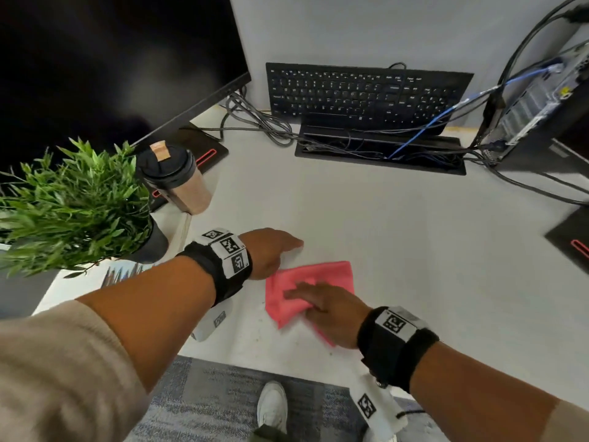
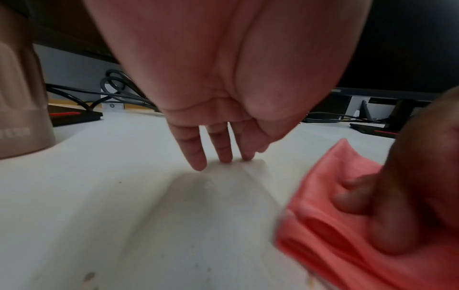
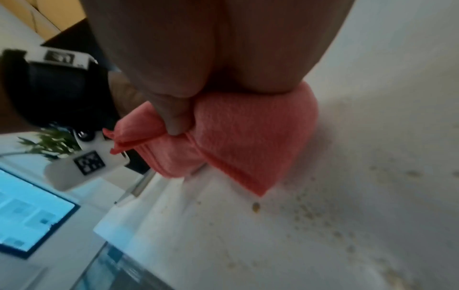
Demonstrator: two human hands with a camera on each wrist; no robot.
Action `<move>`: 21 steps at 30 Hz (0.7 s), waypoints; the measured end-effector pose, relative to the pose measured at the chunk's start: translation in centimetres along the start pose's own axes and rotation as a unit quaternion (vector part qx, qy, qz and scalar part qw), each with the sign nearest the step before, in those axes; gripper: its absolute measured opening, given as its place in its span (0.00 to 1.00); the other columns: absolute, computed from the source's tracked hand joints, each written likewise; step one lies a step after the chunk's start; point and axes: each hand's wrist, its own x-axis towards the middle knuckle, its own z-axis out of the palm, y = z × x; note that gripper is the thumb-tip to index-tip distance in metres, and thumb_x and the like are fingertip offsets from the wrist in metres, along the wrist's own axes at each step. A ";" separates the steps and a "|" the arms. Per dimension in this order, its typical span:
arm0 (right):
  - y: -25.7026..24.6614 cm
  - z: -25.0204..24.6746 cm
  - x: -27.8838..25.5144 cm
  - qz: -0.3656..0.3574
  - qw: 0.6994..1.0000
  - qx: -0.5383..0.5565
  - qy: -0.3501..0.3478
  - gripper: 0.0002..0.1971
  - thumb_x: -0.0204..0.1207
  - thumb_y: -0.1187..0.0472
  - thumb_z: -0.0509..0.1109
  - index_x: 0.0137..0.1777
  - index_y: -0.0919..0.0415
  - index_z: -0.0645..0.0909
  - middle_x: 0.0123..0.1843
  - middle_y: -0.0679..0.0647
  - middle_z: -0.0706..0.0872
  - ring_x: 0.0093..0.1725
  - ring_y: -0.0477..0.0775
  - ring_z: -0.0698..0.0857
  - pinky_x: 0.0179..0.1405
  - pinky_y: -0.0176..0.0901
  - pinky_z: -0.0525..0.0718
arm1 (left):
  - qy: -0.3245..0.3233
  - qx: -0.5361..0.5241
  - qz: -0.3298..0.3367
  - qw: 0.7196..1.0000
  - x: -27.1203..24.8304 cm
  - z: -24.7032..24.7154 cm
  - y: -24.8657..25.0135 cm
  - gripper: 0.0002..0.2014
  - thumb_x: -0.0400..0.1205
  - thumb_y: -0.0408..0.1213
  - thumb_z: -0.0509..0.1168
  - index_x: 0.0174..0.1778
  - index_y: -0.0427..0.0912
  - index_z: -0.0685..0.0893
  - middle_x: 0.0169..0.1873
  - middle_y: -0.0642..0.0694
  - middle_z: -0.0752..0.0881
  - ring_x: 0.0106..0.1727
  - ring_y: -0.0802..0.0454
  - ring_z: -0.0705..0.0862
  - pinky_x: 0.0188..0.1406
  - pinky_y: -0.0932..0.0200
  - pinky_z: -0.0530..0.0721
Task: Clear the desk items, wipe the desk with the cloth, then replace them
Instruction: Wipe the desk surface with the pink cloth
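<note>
Two hands on white desk [image 1: 398,237]: right hand [image 1: 328,309] clutches pink cloth [image 1: 322,275]; left hand [image 1: 271,250] flat, fingers straight. Risk: wide sweep scatters crumbs [image 3: 255,206] floorward, or elbow topples travel mug [image 1: 175,178].

Open run: a bare stretch of counter [image 1: 398,237] is seen from the pink cloth [image 1: 322,279] back toward the keyboard [image 1: 366,90].
Behind the cloth: passage is blocked by the keyboard, propped against the wall, and by the cable tray [image 1: 379,151] at its foot.
Left of the cloth: room is narrowed by the travel mug [image 1: 175,177], the plant [image 1: 70,208] and the monitor base [image 1: 204,148].
Right of the cloth: the way is closed by the computer tower [image 1: 541,106] and trailing cables [image 1: 538,186].
</note>
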 end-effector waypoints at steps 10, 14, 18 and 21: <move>-0.7 -9.7 -0.4 0.050 0.943 0.261 0.198 0.08 0.80 0.62 0.63 0.48 0.56 0.84 0.49 0.59 0.89 0.47 0.62 0.87 0.50 0.55 0.86 | 0.009 0.003 -0.054 0.998 -0.1 -3.2 -2.5 0.31 0.80 0.28 0.55 0.82 0.49 0.63 0.80 0.47 0.68 0.78 0.47 0.70 0.79 0.55 0.65; -1.2 -9.5 3.8 0.082 0.963 0.143 0.212 0.10 0.79 0.62 0.59 0.47 0.51 0.82 0.45 0.49 0.85 0.47 0.53 0.83 0.47 0.45 0.80 | 0.028 -0.001 -0.082 0.996 -0.2 -4.1 -2.6 0.29 0.82 0.27 0.54 0.81 0.47 0.65 0.77 0.47 0.73 0.78 0.47 0.71 0.79 0.54 0.66; -2.2 -4.1 6.4 0.067 0.993 0.017 0.097 0.19 0.82 0.64 0.57 0.70 0.51 0.77 0.66 0.51 0.82 0.64 0.55 0.82 0.65 0.41 0.77 | -0.004 0.004 -0.052 0.999 -0.7 -3.6 -2.6 0.21 0.81 0.32 0.56 0.70 0.49 0.77 0.67 0.45 0.83 0.69 0.43 0.79 0.71 0.45 0.76; -3.4 -1.3 5.9 -0.005 0.997 0.005 0.073 0.21 0.83 0.66 0.57 0.73 0.48 0.75 0.65 0.45 0.83 0.57 0.45 0.82 0.53 0.24 0.70 | -0.012 0.010 -0.030 0.999 -1.2 -2.9 -2.5 0.18 0.82 0.36 0.60 0.68 0.47 0.79 0.65 0.46 0.84 0.67 0.43 0.80 0.68 0.47 0.77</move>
